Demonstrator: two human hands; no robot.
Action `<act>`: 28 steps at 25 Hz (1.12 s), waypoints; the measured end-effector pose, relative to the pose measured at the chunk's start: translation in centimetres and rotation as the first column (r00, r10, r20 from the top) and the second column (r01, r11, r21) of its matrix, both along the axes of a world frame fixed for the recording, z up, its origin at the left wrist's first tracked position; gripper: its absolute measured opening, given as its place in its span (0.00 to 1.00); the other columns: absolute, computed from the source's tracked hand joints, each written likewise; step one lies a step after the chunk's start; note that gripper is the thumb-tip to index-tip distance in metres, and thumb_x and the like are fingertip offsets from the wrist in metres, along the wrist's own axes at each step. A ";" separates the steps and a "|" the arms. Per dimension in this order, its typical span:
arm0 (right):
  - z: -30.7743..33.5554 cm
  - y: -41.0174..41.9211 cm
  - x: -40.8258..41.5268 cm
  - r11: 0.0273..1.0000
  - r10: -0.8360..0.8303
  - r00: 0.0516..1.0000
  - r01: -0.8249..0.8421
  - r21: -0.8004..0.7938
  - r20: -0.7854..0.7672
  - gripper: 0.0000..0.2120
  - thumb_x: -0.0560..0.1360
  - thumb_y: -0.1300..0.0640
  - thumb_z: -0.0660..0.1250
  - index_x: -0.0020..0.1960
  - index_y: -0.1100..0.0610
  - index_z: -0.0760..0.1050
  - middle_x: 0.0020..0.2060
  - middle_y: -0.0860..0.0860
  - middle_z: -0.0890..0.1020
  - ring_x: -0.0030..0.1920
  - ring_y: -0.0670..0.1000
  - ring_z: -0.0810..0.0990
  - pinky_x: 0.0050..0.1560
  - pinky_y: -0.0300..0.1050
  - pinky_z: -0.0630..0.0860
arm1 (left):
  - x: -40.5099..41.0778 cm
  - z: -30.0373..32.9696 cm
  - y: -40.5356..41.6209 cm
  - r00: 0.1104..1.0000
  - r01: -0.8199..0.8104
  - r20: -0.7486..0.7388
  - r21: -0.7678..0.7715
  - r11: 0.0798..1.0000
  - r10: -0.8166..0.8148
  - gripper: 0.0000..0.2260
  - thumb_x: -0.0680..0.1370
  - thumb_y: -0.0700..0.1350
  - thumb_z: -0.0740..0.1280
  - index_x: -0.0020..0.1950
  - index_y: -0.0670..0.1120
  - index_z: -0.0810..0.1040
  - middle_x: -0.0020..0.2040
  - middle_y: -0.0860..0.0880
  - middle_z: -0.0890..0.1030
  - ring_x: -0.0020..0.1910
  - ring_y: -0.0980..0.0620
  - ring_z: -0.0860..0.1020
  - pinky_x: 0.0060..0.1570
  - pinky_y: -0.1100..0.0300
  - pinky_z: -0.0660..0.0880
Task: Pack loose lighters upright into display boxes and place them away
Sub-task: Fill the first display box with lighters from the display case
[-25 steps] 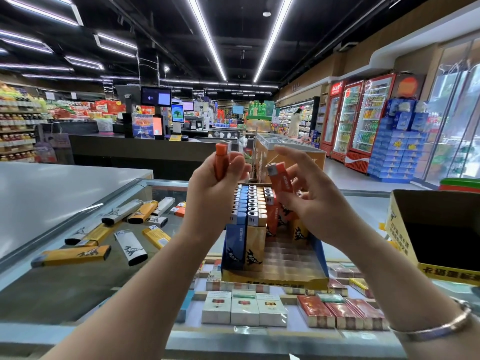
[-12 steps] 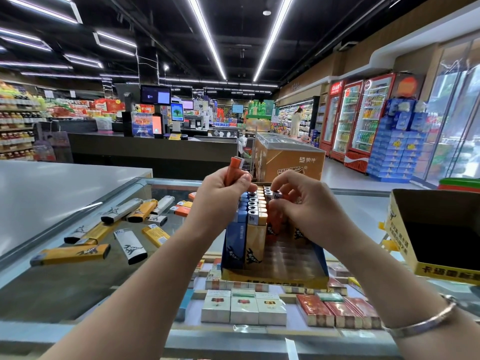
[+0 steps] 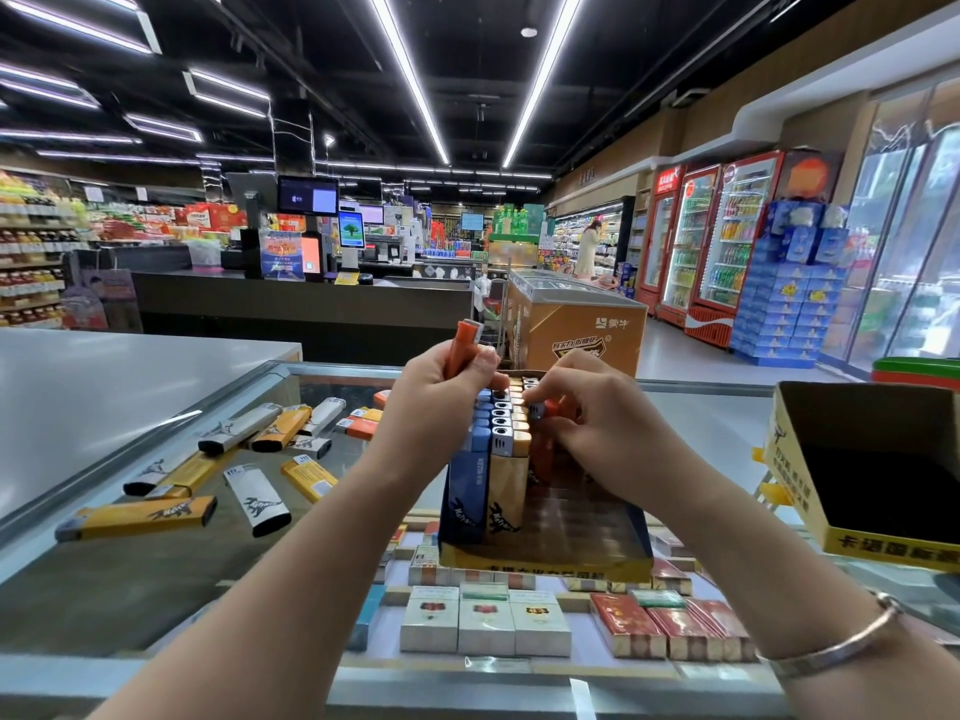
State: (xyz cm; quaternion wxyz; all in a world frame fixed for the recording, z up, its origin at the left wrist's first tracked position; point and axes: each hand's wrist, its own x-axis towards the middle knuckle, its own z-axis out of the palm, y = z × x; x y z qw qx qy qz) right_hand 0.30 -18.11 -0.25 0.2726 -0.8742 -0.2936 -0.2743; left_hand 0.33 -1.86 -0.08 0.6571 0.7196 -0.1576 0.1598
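Lying loose on the glass counter [image 3: 156, 574] at far left, the spare lighters [image 3: 258, 498] have not moved since the earlier frames. The left hand [image 3: 441, 392] is closed around an orange lighter [image 3: 464, 345], held upright above the display box [image 3: 545, 558] as before. The right hand [image 3: 587, 413], which held a red lighter [image 3: 544, 449] high a second ago, has dropped to the packed rows, fingertips pinched on it among the upright lighters. An empty yellow box [image 3: 800, 491] stands at right.

Left of the hands, glossy plastic lighters [image 3: 258, 499] with metal caps lie on the reflective glass surface [image 3: 130, 574]. Below the hands stands a shiny printed cardboard display box [image 3: 545, 561]. A polished metal bangle [image 3: 831, 644] circles the right wrist.
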 end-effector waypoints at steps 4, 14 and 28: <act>0.2 0.0 -0.3 0.998 -0.005 1.000 0.004 0.071 0.023 0.07 0.73 0.64 0.68 0.50 0.57 0.80 0.42 0.39 0.73 0.44 0.41 0.74 0.45 0.31 0.71 | -0.4 0.1 -0.1 0.991 -0.047 0.129 0.060 0.997 0.039 0.08 0.79 0.48 0.61 0.45 0.47 0.77 0.41 0.45 0.80 0.44 0.44 0.78 0.45 0.55 0.75; 1.8 1.0 -3.0 0.850 0.354 0.935 -0.309 0.426 -0.029 0.08 0.65 0.49 0.71 0.43 0.49 0.78 0.30 0.51 0.79 0.28 0.46 0.75 0.30 0.43 0.74 | -1.5 0.0 -0.1 0.729 -0.534 0.681 0.498 0.683 0.073 0.05 0.74 0.41 0.67 0.48 0.47 0.80 0.35 0.58 0.70 0.38 0.53 0.67 0.35 0.62 0.63; 2.6 -2.1 -1.3 0.753 0.196 0.978 -0.099 0.650 -0.078 0.13 0.73 0.70 0.63 0.44 0.53 0.78 0.35 0.55 0.78 0.31 0.48 0.77 0.28 0.35 0.72 | -0.4 0.4 2.7 0.965 0.230 -0.038 0.605 0.762 -0.260 0.20 0.66 0.65 0.68 0.56 0.65 0.74 0.55 0.74 0.71 0.56 0.77 0.66 0.52 0.71 0.66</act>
